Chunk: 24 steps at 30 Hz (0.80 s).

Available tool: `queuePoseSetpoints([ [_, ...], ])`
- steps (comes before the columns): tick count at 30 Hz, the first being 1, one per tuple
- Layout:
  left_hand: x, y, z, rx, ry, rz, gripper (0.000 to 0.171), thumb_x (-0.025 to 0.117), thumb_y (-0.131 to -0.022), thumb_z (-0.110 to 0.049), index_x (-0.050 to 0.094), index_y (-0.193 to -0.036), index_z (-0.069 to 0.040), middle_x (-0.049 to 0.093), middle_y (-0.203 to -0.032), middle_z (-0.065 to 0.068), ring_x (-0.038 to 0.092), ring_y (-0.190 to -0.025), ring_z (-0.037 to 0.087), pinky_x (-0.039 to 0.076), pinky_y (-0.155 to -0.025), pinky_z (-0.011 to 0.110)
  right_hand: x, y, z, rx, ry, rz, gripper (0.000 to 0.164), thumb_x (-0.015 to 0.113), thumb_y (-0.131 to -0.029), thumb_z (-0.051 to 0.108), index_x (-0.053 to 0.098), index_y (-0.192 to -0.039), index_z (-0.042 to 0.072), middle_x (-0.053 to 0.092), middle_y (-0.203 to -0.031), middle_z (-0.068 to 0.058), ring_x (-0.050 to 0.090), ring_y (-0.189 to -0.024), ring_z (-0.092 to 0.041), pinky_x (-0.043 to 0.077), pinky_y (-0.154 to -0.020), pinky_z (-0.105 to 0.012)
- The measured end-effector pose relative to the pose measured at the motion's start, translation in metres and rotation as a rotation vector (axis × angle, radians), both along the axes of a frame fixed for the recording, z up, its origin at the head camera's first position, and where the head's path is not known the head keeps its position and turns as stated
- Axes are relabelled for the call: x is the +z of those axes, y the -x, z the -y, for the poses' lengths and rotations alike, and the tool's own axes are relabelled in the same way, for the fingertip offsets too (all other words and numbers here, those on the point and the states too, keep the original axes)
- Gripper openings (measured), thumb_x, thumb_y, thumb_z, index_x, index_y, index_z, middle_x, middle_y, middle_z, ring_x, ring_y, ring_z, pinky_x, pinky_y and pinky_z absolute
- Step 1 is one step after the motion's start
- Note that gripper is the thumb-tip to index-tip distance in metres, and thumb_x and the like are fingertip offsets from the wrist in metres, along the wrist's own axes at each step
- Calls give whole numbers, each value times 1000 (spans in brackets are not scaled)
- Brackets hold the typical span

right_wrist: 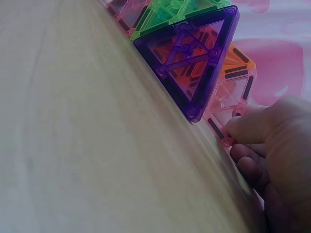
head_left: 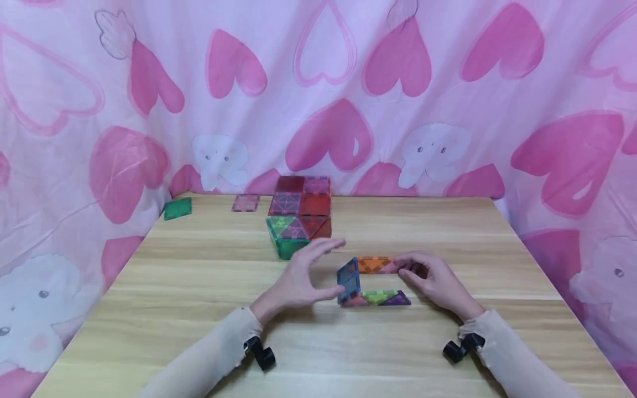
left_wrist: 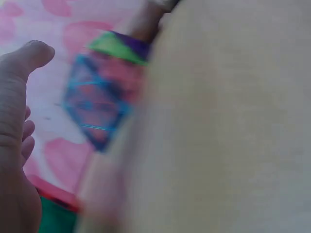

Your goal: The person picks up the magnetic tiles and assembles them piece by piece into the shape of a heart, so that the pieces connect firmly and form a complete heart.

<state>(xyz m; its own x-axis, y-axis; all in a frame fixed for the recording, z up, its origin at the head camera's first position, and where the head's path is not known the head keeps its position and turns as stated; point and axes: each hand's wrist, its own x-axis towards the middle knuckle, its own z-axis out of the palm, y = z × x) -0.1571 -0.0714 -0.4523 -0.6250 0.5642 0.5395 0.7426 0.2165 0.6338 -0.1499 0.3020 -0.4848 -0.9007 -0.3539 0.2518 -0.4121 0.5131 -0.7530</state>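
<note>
Translucent magnetic tiles stand upright on the table in a three-sided shape. Its left side is a blue square tile [head_left: 349,279]. An orange tile [head_left: 373,265] and a pink triangle tile [right_wrist: 229,99] form the back row. Along the front run a pink tile [head_left: 355,300], a green triangle tile [head_left: 377,296] and a purple triangle tile [right_wrist: 191,68]. My right hand [head_left: 435,277] pinches the outer corner of the back row's pink triangle between thumb and fingers. Beside the blue tile, my left hand [head_left: 301,276] is spread, its thumb apart from the tile in the left wrist view.
Behind my left hand stands a larger tile block [head_left: 301,205] of red, purple and green pieces. A pink square tile [head_left: 246,203] lies left of it, and a green tile [head_left: 177,208] near the table's far left corner. A heart-patterned curtain [head_left: 448,99] borders the table.
</note>
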Motion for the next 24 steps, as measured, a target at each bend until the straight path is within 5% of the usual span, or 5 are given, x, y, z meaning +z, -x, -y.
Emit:
queuePoseSetpoints([
  [7, 49, 33, 44, 181, -157, -205, 85, 88, -87, -35, 56, -161, -9, 60, -162, 7, 54, -150, 27, 44, -126, 51, -1, 1, -1, 14, -7, 26, 30, 84, -101, 12, 79, -129, 22, 79, -119, 4, 71, -96, -13, 59, -80, -25],
  [12, 62, 65, 103, 426, -258, -229, 82, 88, -85, -27, 59, -159, -7, 62, -160, 10, 55, -148, 29, 44, -124, 51, 2, 1, -3, 21, -34, 33, 36, 87, -100, 19, 77, -134, 24, 78, -120, 6, 70, -98, -13, 58, -80, -26],
  [15, 52, 81, 146, 592, -291, -195, 82, 92, -82, -14, 62, -158, -12, 64, -157, 11, 56, -146, 29, 44, -121, 45, 3, 1, -3, 22, -42, 20, 38, 87, -100, 21, 76, -136, 25, 77, -123, 6, 69, -99, -13, 58, -81, -25],
  [18, 29, 90, 192, 758, -272, -165, 81, 94, -83, -13, 63, -158, -17, 64, -155, 11, 56, -142, 27, 44, -117, 35, 2, 2, -4, 31, -38, 12, 39, 87, -100, 21, 76, -137, 26, 77, -126, 6, 69, -100, -13, 57, -82, -25],
  [24, -13, 85, 270, 947, -155, -103, 82, 93, -86, -19, 60, -161, -15, 60, -159, 18, 51, -149, 36, 36, -127, 45, 0, 3, -3, 45, -29, 20, 39, 86, -100, 20, 75, -137, 25, 77, -127, 5, 69, -101, -14, 57, -83, -25],
])
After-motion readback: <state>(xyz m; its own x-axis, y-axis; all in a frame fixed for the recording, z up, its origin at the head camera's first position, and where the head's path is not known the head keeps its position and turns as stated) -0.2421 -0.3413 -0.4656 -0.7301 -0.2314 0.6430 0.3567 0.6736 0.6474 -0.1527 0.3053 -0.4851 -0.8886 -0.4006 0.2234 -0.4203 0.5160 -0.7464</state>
